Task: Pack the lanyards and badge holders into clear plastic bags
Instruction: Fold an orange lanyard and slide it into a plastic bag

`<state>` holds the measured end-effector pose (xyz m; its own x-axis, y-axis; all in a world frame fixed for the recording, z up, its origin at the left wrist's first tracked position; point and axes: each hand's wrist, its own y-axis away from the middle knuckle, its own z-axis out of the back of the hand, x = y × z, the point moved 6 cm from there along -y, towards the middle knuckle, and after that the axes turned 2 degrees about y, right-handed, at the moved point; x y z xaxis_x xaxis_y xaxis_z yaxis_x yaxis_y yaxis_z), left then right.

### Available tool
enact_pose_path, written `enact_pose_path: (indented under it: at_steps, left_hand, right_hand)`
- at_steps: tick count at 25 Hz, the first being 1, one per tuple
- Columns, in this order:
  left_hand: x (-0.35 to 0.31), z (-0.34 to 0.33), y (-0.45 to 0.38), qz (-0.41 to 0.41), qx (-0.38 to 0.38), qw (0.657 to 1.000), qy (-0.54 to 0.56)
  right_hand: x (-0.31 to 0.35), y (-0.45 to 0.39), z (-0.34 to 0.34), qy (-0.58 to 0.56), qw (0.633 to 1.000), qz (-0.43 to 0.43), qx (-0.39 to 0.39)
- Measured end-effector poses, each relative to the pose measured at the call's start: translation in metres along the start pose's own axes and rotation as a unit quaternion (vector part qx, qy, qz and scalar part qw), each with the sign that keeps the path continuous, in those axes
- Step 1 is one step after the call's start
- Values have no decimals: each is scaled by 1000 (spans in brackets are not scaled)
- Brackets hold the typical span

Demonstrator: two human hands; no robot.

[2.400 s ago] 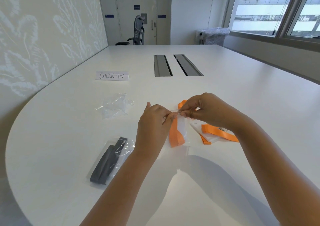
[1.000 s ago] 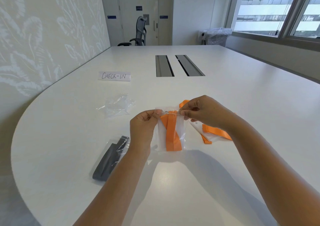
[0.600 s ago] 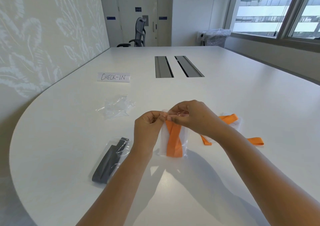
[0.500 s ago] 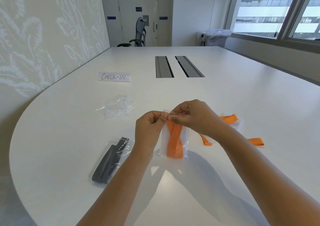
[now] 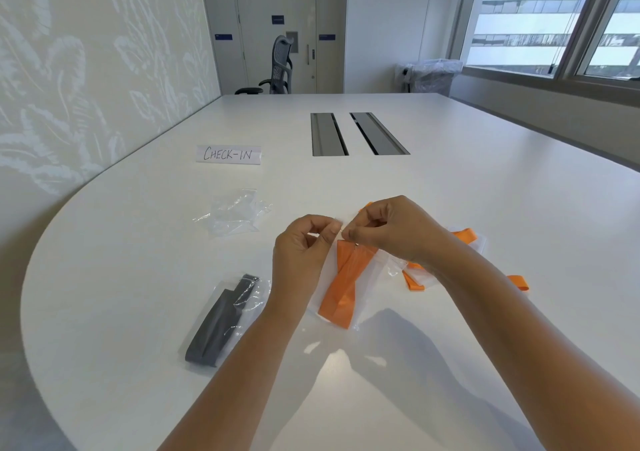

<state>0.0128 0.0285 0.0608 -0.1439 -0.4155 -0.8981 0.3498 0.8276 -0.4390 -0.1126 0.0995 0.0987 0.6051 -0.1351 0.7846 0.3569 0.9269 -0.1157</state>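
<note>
A clear plastic bag (image 5: 372, 277) with a folded orange lanyard (image 5: 346, 284) inside hangs tilted above the white table (image 5: 485, 180). My left hand (image 5: 304, 253) and my right hand (image 5: 391, 229) pinch its top edge side by side. A second orange lanyard (image 5: 465, 234) with a clear badge holder lies behind my right wrist, partly hidden. At the left lies a sealed clear bag with a dark grey lanyard (image 5: 221, 322). A crumpled empty clear bag (image 5: 235, 213) lies farther back.
A paper sign reading CHECK-IN (image 5: 228, 154) rests on the table beyond the bags. Two grey cable hatches (image 5: 356, 133) sit in the table's middle. An office chair (image 5: 277, 68) stands at the far end, a lined bin (image 5: 433, 76) by the window.
My right hand slid left along the bag's top edge until it met my left hand. The bag with the orange lanyard now hangs tilted, its bottom swung toward the left.
</note>
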Motion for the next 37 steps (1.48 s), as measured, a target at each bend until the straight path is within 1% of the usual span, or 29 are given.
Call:
enact_pose_path:
  at_steps: [3, 5, 8, 11, 13, 15, 19, 21, 23, 24, 26, 28, 33, 37]
  left_hand:
    - [5, -4, -1, 40, 41, 998, 1]
    - [7, -7, 0, 55, 66, 996, 7]
    - [9, -15, 5, 58, 117, 991, -13]
    - [8, -18, 7, 49, 137, 989, -28]
    - [6, -18, 7, 44, 132, 990, -31]
    - [6, -14, 6, 50, 104, 993, -25]
    - [15, -2, -1, 91, 27, 995, 24]
    - [18, 1, -3, 106, 10, 994, 36]
    - [20, 0, -2, 119, 17, 991, 52]
    - [21, -1, -1, 122, 21, 991, 52]
    - [22, -2, -1, 127, 23, 990, 50]
    - [23, -1, -1, 130, 21, 990, 43]
    - [19, -4, 2, 116, 35, 992, -23]
    - [15, -5, 3, 107, 28, 993, -37]
  right_hand:
    - [1, -1, 6, 3, 1000, 16, -23]
    - [2, -2, 6, 11, 999, 25, -26]
    - [4, -2, 1, 26, 999, 39, -14]
    - [4, -3, -2, 21, 999, 43, 11]
    - [2, -3, -1, -19, 999, 35, 32]
    - [-1, -2, 2, -50, 997, 26, 49]
    - [-11, -5, 19, -31, 999, -13, 40]
    - [-16, -5, 24, -23, 997, -32, 60]
    - [-18, -5, 22, -14, 996, -39, 81]
    - [-16, -5, 20, -11, 996, -31, 78]
    - [-10, -7, 18, 10, 999, 15, 50]
    - [-4, -7, 13, 59, 996, 54, 37]
    - [-10, -9, 8, 128, 991, 24, 18]
    - [-10, -7, -1, 168, 985, 34, 23]
